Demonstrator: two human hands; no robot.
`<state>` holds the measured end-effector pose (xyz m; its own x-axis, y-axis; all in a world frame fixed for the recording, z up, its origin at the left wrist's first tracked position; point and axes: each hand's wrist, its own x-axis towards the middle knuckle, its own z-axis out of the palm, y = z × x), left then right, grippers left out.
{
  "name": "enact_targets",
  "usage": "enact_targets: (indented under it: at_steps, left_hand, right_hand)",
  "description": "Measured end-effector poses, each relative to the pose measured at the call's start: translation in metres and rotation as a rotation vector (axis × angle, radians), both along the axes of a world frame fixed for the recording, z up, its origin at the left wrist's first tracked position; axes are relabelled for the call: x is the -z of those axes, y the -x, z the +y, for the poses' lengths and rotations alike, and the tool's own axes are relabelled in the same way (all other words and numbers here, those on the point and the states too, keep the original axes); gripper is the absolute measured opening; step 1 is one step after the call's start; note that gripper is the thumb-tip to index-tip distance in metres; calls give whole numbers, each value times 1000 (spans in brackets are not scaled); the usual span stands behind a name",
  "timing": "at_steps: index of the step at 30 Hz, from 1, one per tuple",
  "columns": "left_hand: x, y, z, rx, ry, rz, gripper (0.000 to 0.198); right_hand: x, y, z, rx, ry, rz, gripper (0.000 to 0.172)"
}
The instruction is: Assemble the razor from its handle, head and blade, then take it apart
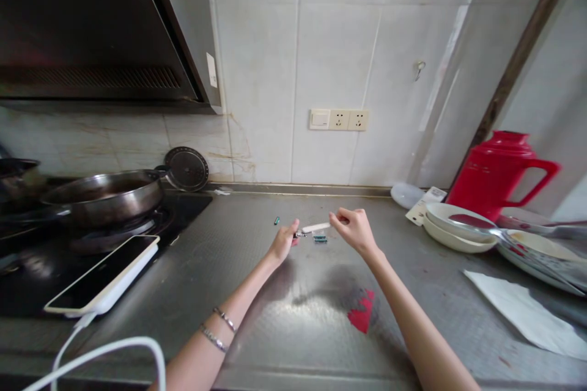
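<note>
Both my arms reach out over a steel counter (257, 293). My left hand (284, 241) is closed in a pinch on the metal end of a slim white stick-like object (315, 228). My right hand (352, 226) is closed on its other end, fingers curled. The object is held just above the counter between the two hands. Small blue-green pieces (320, 238) lie under it, and another tiny green piece (276, 220) lies to the left. Two bracelets (219, 327) are on my left wrist.
A phone (103, 275) with a white cable lies at the left by a stove with a steel pan (105, 195). A red jug (498, 174), stacked white bowls (458, 226) and a white paper (527, 314) sit right. A red patch (363, 313) marks the counter.
</note>
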<state>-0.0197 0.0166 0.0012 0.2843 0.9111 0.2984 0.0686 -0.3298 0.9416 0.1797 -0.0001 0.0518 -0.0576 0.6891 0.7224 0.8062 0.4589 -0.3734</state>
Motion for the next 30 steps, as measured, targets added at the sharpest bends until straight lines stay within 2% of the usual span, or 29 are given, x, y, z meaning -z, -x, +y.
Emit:
enact_targets:
  at_steps: [9,14,19,22,24,27,30]
  left_hand:
    - [-1,-2,-2,-80,-13,-6,61]
    - [-2,-3,-2,-73,-31,-49,61]
    - [1,-7,-3,-73,1,-60,63]
    - [1,-7,-3,-49,19,-131,62]
    - [-1,-6,-2,-22,63,-218,61]
    - [-3,-5,-2,13,215,-326,60]
    - [-4,-5,-5,32,403,-388,57]
  right_hand:
    - [6,6,3,-23,-3,-8,42]
    - [7,-3,4,-1,-33,37,41]
    - [9,9,3,-61,17,64,42]
    - [12,5,5,-49,52,69,40]
    - [14,-2,9,-17,68,119,39]
    - [14,-5,12,4,120,288,42]
    - [9,10,5,-151,314,552,47]
